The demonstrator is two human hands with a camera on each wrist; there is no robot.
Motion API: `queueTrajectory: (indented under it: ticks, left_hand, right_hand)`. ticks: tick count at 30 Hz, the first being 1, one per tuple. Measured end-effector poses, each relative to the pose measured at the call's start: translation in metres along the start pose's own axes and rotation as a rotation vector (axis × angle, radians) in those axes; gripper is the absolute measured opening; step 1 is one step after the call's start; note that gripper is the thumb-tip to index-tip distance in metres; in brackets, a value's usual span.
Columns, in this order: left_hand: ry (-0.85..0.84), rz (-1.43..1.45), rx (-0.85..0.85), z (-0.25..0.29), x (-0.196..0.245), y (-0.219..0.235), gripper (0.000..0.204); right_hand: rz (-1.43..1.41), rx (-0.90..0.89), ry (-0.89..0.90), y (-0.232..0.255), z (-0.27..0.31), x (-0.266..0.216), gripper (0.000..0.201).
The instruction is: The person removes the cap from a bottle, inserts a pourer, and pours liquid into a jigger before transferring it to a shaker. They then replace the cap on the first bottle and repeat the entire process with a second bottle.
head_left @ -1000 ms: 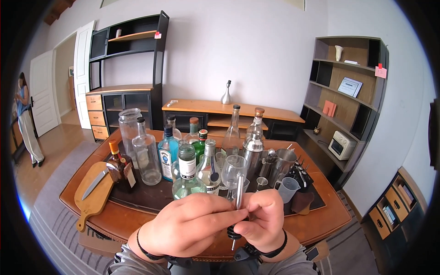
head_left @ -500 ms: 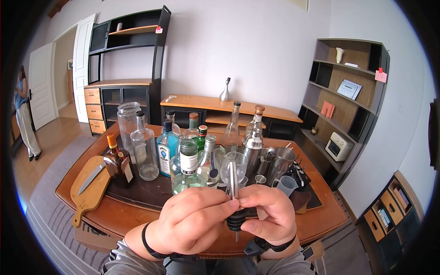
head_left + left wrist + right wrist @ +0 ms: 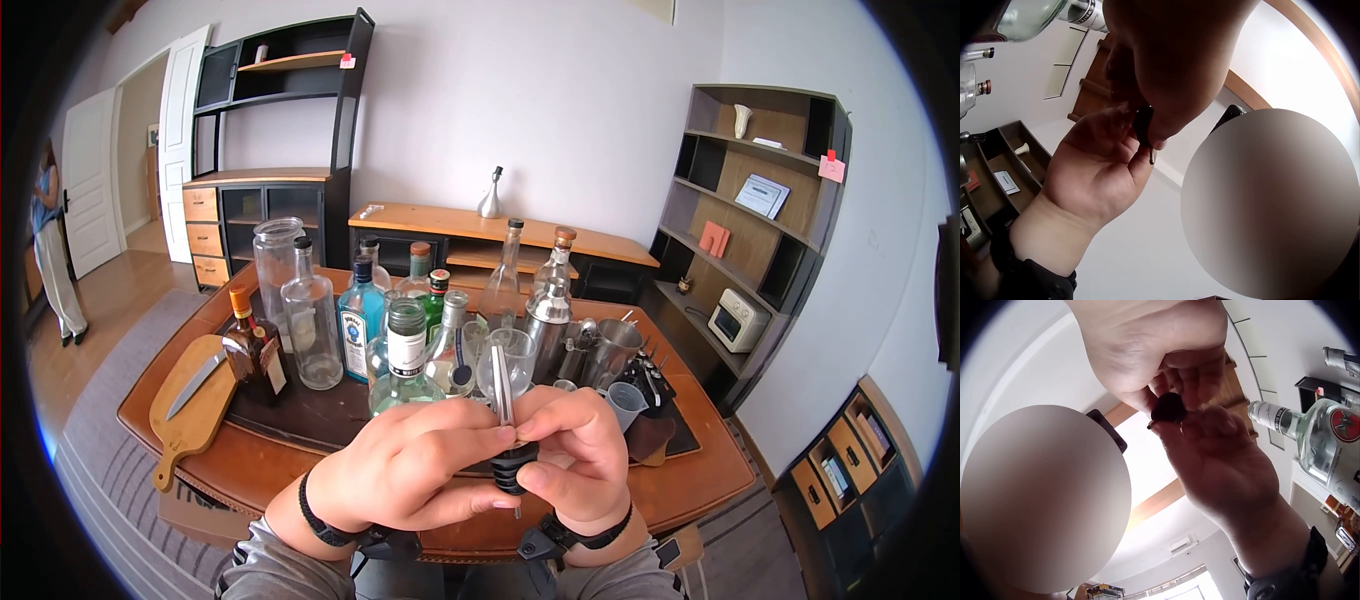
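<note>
A bottle pourer is held upright between both hands in front of the table; its tapered metal spout (image 3: 501, 385) points up, and its black ribbed stopper (image 3: 511, 468) is at the bottom. My left hand (image 3: 405, 465) pinches it from the left, fingertips at the spout's base and thumb by the stopper's lower end. From the other side my right hand (image 3: 585, 455) grips it with thumb and curled index finger. The left wrist view shows the thin metal tube (image 3: 1152, 155) sticking out below the stopper. Fingers hide part of the collar.
Behind the hands stand several bottles, including a green-tinted one (image 3: 405, 350) and a blue one (image 3: 356, 330). A stemmed glass (image 3: 510, 350), shaker (image 3: 548, 325) and plastic jug (image 3: 626, 400) are to the right. A knife (image 3: 195, 385) lies on the cutting board (image 3: 180, 440) at left.
Both hands have shifted slightly left with the pourer, after drawing it more upright and nearer. The left thumb now shows at the stopper's lower end.
</note>
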State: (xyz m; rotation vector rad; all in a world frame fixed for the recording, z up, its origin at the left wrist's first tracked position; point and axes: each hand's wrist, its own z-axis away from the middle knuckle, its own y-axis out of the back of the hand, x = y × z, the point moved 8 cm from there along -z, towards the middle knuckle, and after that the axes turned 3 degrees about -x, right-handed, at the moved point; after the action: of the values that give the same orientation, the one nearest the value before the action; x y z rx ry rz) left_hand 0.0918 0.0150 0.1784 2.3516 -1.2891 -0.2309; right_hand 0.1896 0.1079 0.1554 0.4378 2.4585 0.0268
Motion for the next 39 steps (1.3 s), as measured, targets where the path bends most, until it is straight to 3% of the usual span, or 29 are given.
queueTrajectory:
  ticks: [8, 15, 22, 29, 30, 32, 36, 39]
  left_hand:
    - [-0.133, 0.146, 0.064, 0.005, 0.0, -0.004, 0.042]
    - [-0.014, 0.489, -0.025, 0.003, -0.016, -0.01, 0.027]
    - [-0.062, 0.295, 0.011, 0.009, -0.007, -0.009, 0.025]
    - [-0.1, 0.225, 0.192, 0.016, 0.003, -0.007, 0.018]
    - [-0.049, 0.14, 0.23, 0.016, 0.0, -0.005, 0.017]
    - [0.041, 0.105, 0.278, 0.016, -0.011, -0.003, 0.016]
    - [0.202, 0.112, 0.241, 0.015, -0.023, 0.001, 0.018]
    - [0.152, 0.14, 0.211, 0.012, -0.023, -0.005, 0.027]
  right_hand:
    - [-0.098, -0.02, 0.073, -0.006, -0.001, 0.0, 0.023]
    - [-0.047, -0.026, 0.041, -0.002, 0.001, -0.008, 0.02]
    - [-0.037, -0.043, -0.002, -0.005, 0.006, 0.0, 0.022]
    - [0.028, -0.024, 0.032, -0.012, 0.006, -0.008, 0.023]
    - [0.053, 0.015, 0.066, -0.008, 0.005, -0.007, 0.026]
    - [0.122, 0.005, -0.071, 0.0, 0.006, 0.001, 0.043]
    - [0.216, -0.034, -0.208, 0.004, 0.0, 0.006, 0.056]
    - [0.315, -0.017, -0.011, 0.01, -0.002, 0.004, 0.058]
